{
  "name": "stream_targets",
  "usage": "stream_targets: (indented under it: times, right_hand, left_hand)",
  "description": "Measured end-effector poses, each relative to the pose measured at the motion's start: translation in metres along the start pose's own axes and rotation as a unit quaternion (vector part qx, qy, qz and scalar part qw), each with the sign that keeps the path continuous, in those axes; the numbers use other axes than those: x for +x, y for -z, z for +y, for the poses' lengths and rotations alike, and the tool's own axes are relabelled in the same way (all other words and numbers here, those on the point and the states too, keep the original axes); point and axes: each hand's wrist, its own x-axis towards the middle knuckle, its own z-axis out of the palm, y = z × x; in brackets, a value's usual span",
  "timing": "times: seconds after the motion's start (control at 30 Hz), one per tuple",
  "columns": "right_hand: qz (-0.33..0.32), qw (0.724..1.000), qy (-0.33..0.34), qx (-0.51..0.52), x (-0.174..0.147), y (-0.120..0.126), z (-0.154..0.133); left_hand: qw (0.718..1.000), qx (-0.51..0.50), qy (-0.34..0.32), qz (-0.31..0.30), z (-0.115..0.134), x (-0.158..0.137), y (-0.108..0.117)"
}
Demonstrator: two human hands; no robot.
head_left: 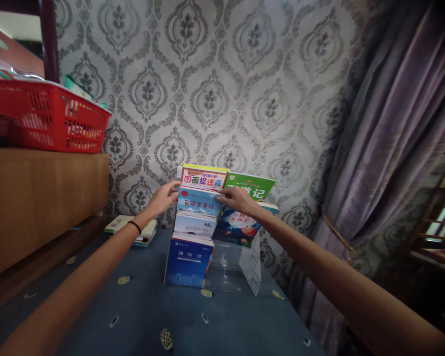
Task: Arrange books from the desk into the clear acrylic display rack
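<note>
Forearms (pixel 333 273) (2) nearest, over counter (pixel 133 321). Right hand (pixel 240 199) pinches upper right edge of light-blue book (pixel 196 204); left hand (pixel 163 197) at its left edge, grip unclear. Book in clear stand (pixel 251 267), near counter's back right corner. Risk: uneven pressure could tip stand.

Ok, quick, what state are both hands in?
Left hand: at the left edge of the light-blue book; whether it grips cannot be told.
Right hand: closed on the same book's upper right corner.
</note>
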Motion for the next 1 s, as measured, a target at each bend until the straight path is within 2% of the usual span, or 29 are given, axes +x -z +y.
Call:
stream_targets:
  times: [0.53,0.7,0.87,1.0]
  right_hand:
    - [0.014,0.999,0.000,-0.041,0.000,-0.007,0.002]
    - [0.048,0.998,-0.013,-0.037,0.000,-0.012,0.003]
    - [0.082,0.996,-0.043,-0.019,0.004,-0.017,0.008]
    - [0.063,0.996,-0.046,-0.044,0.010,-0.016,0.011]
  left_hand:
    - [0.992,0.105,-0.024,0.065,0.000,0.000,-0.007]
    - [0.989,0.121,0.000,0.085,-0.001,0.002,-0.009]
    - [0.989,0.134,0.008,0.062,-0.001,0.006,-0.009]
    - [0.983,0.180,-0.012,0.036,0.000,0.006,-0.009]
